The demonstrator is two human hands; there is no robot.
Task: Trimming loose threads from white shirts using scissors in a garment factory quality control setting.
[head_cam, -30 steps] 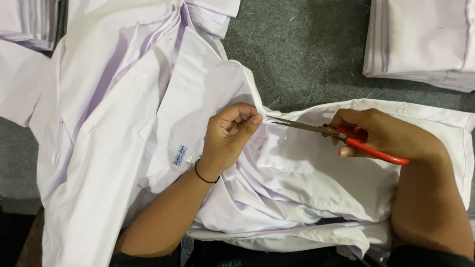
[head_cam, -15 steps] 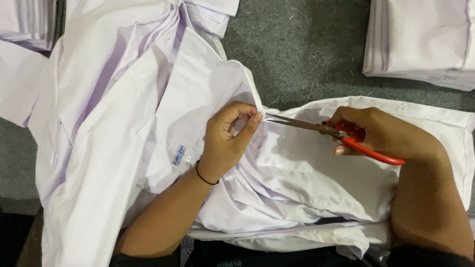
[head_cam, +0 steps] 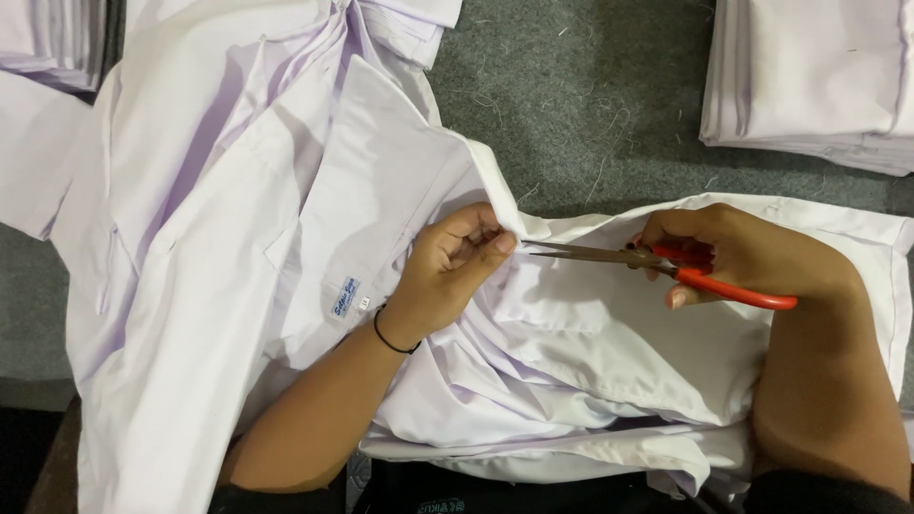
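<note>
A pale white shirt [head_cam: 314, 219] lies spread over my lap and the grey surface, its collar area bearing a small blue and white label [head_cam: 345, 297]. My left hand [head_cam: 455, 266], with a thin black band at the wrist, pinches a fold of the shirt's edge near the middle. My right hand [head_cam: 738, 252] grips red-handled scissors [head_cam: 657, 262], whose metal blades point left and almost touch the pinched fabric at my left fingertips. The blades look nearly closed.
A folded stack of white shirts [head_cam: 809, 76] sits at the top right, another stack [head_cam: 52, 38] at the top left. Grey felt-like surface [head_cam: 590, 105] with loose threads shows between them. More white cloth [head_cam: 590, 381] bunches under my forearms.
Both hands stay almost where they were. The scissors have shifted slightly left toward the pinched fabric.
</note>
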